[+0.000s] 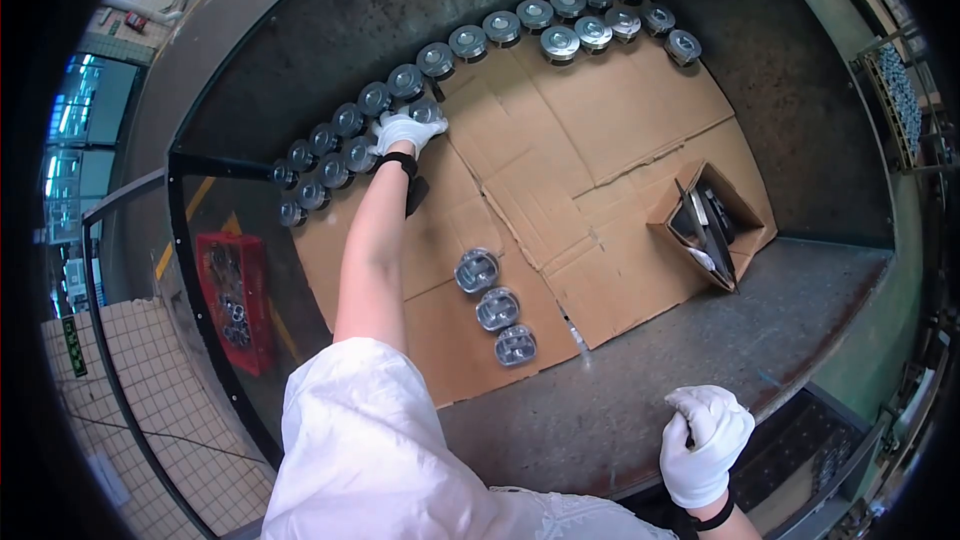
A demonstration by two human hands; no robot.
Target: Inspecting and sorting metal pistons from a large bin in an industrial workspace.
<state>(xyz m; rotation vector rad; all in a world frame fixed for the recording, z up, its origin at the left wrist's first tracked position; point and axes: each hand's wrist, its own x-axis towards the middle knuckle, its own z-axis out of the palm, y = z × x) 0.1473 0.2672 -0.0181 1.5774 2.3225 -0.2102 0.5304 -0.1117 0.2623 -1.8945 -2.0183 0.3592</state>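
My left hand (408, 130), in a white glove, reaches far across the cardboard (520, 150) with its fingers closed round a metal piston (426, 112). That piston stands in the front of two rows, just right of another piston (360, 153). Behind it runs the back row of pistons (405, 81) along the dark metal wall. Close to me, my right hand (706, 437), also gloved, is curled near the bench's front edge; whether anything is inside its fingers is hidden. Three loose pistons (497, 309) lie in a short line on the cardboard between my arms.
An open cardboard box (705, 225) holding dark flat items sits at the right. Several more pistons (592, 34) stand at the far right corner. High metal walls (800, 90) enclose the work surface. A red crate (233, 302) with metal parts is outside, left, by a rail (92, 280).
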